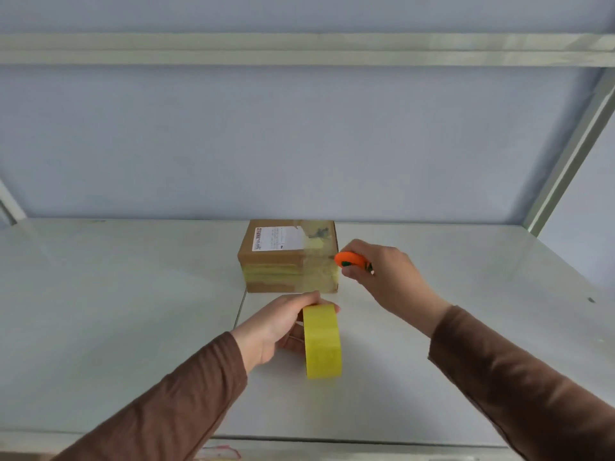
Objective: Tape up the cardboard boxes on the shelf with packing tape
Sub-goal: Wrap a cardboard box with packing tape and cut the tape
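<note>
A small cardboard box [273, 257] stands near the back of the white shelf [116, 311]. It bears a white label on top and yellowish tape across its right part and front face. My left hand [276, 327] grips a yellow roll of packing tape [322, 341] just in front of the box, the roll standing on edge. My right hand [389, 277] holds a small orange cutter [351, 260] whose tip is at the box's right edge.
The shelf's back panel rises behind the box. A metal upright [572, 151] runs at the right, and the upper shelf's rail [299, 48] crosses overhead. A seam [240, 311] in the shelf surface runs forward from the box's left front corner.
</note>
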The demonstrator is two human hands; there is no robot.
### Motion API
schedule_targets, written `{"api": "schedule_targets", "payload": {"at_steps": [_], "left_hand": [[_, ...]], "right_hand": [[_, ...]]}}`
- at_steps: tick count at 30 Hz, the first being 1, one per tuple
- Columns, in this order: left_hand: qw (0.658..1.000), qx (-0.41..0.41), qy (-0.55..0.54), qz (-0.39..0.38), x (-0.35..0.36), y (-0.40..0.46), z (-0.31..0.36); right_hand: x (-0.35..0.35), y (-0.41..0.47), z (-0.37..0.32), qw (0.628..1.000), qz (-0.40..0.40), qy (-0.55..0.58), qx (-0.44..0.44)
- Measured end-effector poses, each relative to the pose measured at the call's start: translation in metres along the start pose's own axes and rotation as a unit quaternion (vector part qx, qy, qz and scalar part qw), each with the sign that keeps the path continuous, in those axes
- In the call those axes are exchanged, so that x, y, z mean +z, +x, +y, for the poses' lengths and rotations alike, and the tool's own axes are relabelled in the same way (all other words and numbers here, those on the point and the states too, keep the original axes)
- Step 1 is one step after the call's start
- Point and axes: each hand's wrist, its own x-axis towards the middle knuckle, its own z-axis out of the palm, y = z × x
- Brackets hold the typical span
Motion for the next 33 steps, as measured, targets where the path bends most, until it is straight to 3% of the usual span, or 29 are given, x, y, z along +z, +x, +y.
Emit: {"api": "schedule_targets", "payload": {"at_steps": [6,13,15,17,20,24,29,33], "left_hand": [[1.0,0.001,0.001,-0.004,0.0,0.003,-0.001],[1.0,-0.007,-0.005,0.007,-0.001,0.004,0.003],[1.0,-0.017,0.004,0.008,-0.001,0.003,0.003],[1.0,-0.025,0.016,0.008,-0.002,0.004,0.005],[0.999,-0.036,0.039,0.006,-0.003,0.006,0.009],[0.989,-0.077,0.125,-0.031,-0.017,0.003,0.019],[0.958,-0.117,0.253,-0.066,-0.043,-0.011,0.026],[0.962,-0.093,0.254,-0.043,-0.046,-0.023,0.018]], "right_hand": [[0.012,0.019,0.001,0.975,-0.015,-0.155,-0.155],[0.024,0.023,0.031,0.915,-0.133,-0.35,-0.151],[0.012,0.023,0.042,0.945,-0.125,-0.275,-0.126],[0.004,0.03,0.043,0.988,-0.05,-0.09,-0.111],[0.012,0.046,0.022,0.994,0.015,0.049,-0.095],[0.043,0.047,0.016,0.998,0.051,0.032,-0.027],[0.054,0.041,0.021,0.988,0.12,-0.054,-0.082],[0.064,0.033,0.026,0.983,0.13,-0.1,-0.088]]}}
